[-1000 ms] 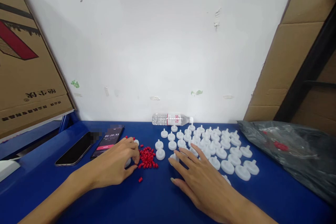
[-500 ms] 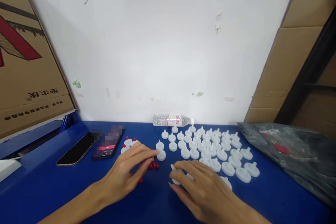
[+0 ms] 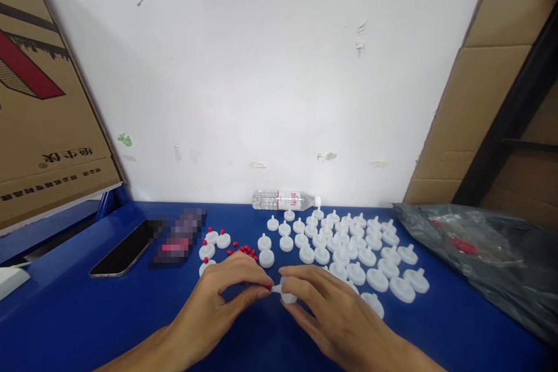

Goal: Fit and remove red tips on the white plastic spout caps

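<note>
Between thumb and forefinger, my left hand (image 3: 231,293) pinches a small red cap (image 3: 268,287) at the tip of a white nozzle lid (image 3: 288,290). My right hand (image 3: 329,305) grips that lid by its round body, its spout turned left towards the red cap. Part of the lid is hidden by the right fingers. A small pile of loose red caps (image 3: 247,250) lies just beyond the left hand. To its left stand several white lids with red tips (image 3: 207,250), one partly covered by the hand. Many bare white lids (image 3: 342,254) spread over the blue table behind my right hand.
A clear plastic bottle (image 3: 285,200) lies along the wall. Two phones, a black one (image 3: 122,250) and one with a blurred screen (image 3: 178,241), rest at left. A grey plastic bag (image 3: 475,261) covers the right side. Cardboard (image 3: 471,99) stands behind it.
My left hand has moved from the red cap pile to the right and nearer, bringing a red cap to the spout. My right hand has turned the lid's spout leftward.
</note>
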A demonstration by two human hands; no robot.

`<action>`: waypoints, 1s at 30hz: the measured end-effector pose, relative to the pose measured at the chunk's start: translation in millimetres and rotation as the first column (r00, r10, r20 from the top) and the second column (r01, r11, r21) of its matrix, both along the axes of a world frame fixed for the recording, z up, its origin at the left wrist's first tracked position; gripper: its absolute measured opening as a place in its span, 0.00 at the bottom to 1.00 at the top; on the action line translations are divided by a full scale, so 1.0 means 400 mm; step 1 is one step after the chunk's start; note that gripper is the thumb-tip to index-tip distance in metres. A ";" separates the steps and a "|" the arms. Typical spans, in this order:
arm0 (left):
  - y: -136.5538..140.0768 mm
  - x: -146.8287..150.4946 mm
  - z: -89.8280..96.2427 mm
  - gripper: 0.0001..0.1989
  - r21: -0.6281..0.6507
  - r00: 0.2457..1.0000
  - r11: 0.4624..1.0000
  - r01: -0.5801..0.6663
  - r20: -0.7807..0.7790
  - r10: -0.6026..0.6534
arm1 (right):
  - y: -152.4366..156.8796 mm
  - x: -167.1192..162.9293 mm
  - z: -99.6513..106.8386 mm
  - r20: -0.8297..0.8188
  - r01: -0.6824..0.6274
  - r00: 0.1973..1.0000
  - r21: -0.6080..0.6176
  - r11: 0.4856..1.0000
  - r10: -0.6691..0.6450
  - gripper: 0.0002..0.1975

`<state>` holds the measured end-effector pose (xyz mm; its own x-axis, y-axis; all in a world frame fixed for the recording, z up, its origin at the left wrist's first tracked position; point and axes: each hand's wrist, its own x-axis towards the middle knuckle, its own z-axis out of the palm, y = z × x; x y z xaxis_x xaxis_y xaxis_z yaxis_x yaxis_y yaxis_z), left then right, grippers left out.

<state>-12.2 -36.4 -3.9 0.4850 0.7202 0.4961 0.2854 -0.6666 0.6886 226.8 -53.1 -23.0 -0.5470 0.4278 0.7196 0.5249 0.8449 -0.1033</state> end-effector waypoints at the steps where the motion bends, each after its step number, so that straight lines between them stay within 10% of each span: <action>1: 0.000 0.001 -0.001 0.05 -0.010 1.000 1.000 0.009 -0.002 -0.009 | -0.001 0.000 0.002 -0.006 -0.008 1.000 0.012 1.000 0.008 0.11; 12: 0.005 -0.015 -0.013 0.08 0.221 0.963 0.972 0.073 -0.271 -0.011 | -0.021 0.005 0.018 0.083 -0.024 0.996 0.138 0.990 0.013 0.10; 30: -0.027 -0.001 -0.009 0.12 0.172 0.937 0.980 0.102 -0.346 -0.037 | -0.034 -0.028 0.001 0.092 0.027 0.994 0.334 0.942 -0.061 0.14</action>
<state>-12.7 -47.3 -7.5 0.6936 0.5900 0.4134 0.4285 -0.7992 0.4215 215.5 -66.8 -22.4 -0.6090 0.1998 0.7676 0.5559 0.7978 0.2334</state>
